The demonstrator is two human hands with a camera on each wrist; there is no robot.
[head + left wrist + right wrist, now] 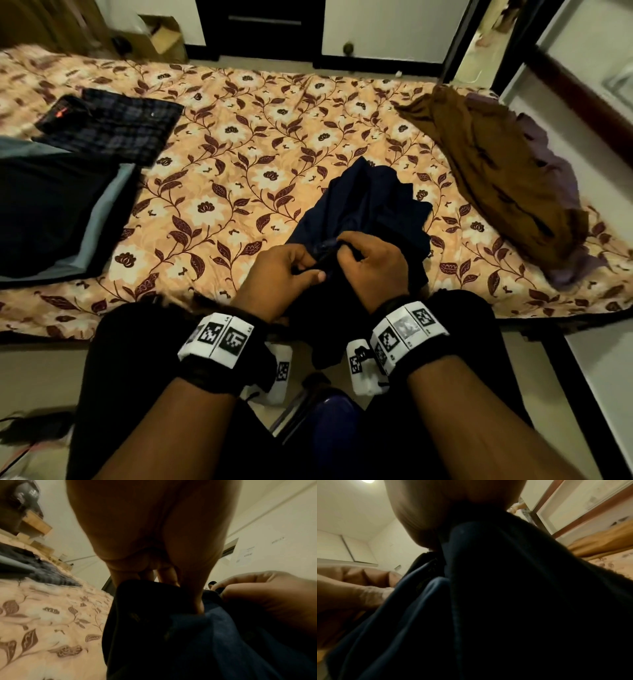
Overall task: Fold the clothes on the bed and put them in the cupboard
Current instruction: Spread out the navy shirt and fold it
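— Hands?
— The left hand [281, 270] and right hand [371, 262] are both clenched on the bunched edge of a navy garment [370, 205], held over the near edge of the bed [239, 178].

— Farther off?
— A folded checked shirt [116, 126] is noted at left, a crumpled brown garment [496, 171] at right.

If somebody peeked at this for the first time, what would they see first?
Probably the two hands, left hand and right hand, pinching a dark blue garment at the near edge of the flowery bedspread. Next, the rumpled brown cloth at the right, and folded dark clothes at the left.
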